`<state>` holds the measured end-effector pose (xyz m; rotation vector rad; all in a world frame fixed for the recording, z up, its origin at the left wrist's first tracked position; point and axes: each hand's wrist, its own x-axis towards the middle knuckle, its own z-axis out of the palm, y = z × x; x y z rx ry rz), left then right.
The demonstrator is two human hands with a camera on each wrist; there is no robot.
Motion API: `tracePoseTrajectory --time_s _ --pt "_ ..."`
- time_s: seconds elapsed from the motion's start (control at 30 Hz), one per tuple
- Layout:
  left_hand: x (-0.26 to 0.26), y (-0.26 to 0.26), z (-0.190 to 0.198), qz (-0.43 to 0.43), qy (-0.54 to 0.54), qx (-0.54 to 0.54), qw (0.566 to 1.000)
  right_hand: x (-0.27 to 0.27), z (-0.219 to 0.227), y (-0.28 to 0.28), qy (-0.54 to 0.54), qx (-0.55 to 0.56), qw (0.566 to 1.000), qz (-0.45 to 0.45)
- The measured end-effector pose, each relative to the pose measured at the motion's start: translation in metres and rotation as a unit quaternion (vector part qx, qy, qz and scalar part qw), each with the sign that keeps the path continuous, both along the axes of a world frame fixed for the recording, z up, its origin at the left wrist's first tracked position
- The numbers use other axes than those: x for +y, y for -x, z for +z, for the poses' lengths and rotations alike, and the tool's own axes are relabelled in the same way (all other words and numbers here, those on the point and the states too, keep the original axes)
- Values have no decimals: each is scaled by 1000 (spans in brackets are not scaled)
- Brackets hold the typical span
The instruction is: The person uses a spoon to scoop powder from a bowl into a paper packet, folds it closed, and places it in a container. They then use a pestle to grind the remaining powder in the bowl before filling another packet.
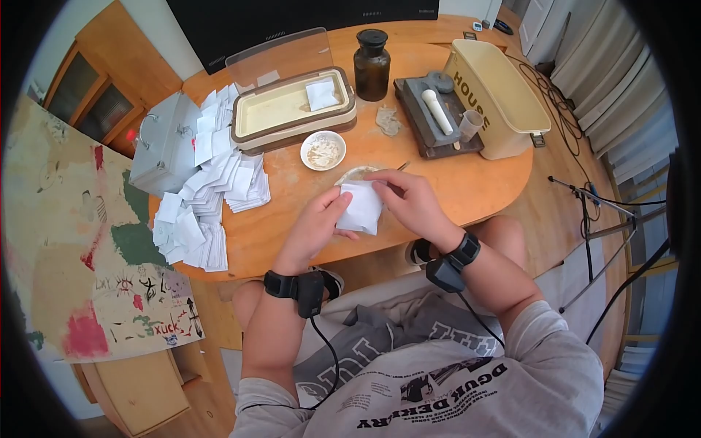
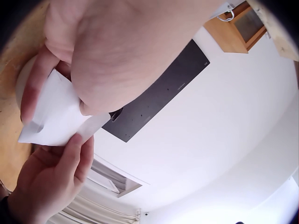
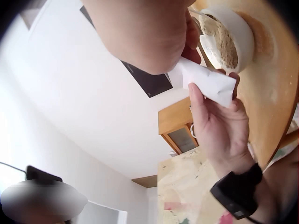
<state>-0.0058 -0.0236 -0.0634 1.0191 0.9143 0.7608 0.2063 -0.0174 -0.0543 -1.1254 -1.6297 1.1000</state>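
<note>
Both hands hold a folded white paper packet [image 1: 361,210] over the near edge of the table. My left hand [image 1: 319,221] grips its left side, thumb on the front and fingers behind. At its upper right edge, my right hand [image 1: 415,202] pinches the paper between thumb and fingers. The left wrist view shows the right thumb lying on a narrow flap of the packet [image 2: 58,114]. Just behind the packet stands a white bowl [image 3: 246,39] of beige powder, with a thin handle leaning in it; the hands partly hide it in the head view.
Piles of white packets [image 1: 212,182] lie at the left beside a silver case [image 1: 164,142]. Behind are a cream tray with a raised clear lid [image 1: 292,109], a small powdery bowl [image 1: 323,150] and a dark jar [image 1: 372,66]. A white pestle [image 1: 437,112] and a HOUSE bin [image 1: 504,102] stand right.
</note>
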Motion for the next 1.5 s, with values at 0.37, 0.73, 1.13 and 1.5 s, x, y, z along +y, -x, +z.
tracePoseTrajectory --time_s 0.37,0.73,1.13,1.5 --pt "-10 -8 11 63 -124 19 990 -1 7 -2 -112 -51 992 38" --pt "1 4 17 78 -270 102 954 -4 21 -8 -150 -9 987 54" --pt "197 62 38 249 -168 47 953 13 28 -49 -194 -9 979 -62" --pt "269 76 -7 189 -185 304 915 22 20 -57 -189 3 978 -92"
